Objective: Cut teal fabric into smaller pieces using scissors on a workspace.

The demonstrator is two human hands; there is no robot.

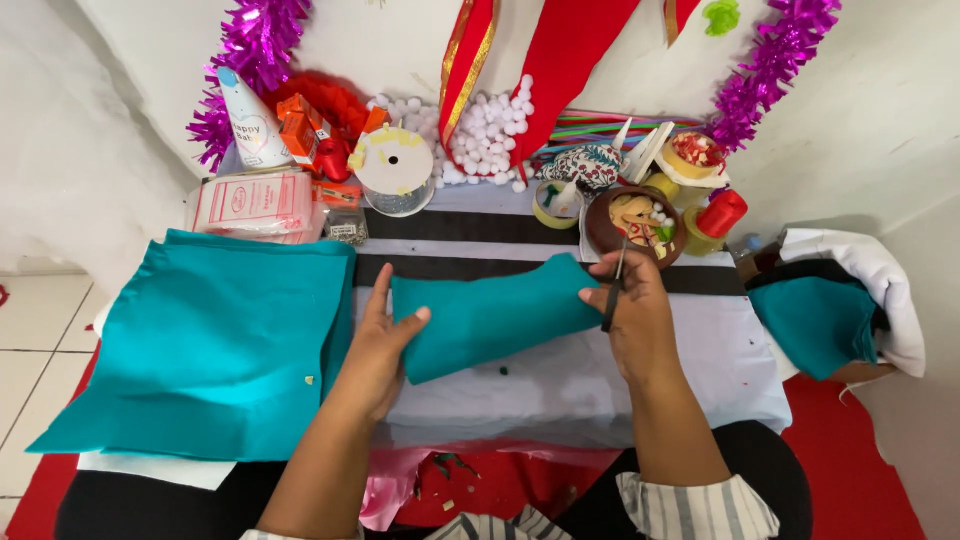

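**Teal felt held and cut at mid-frame**

Head view: the left hand pinches the left end of a teal felt piece at frame centre on the white table. The right hand grips dark scissors at its right edge. A larger teal sheet lies left.

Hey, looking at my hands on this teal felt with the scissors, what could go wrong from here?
1. The left hand pinches the teal felt piece at the far end from the scissors, so the unsupported middle may sag and the cut may wander.
2. The right hand works right beside the brown bowl and red spool; an elbow or blade swing could knock them.
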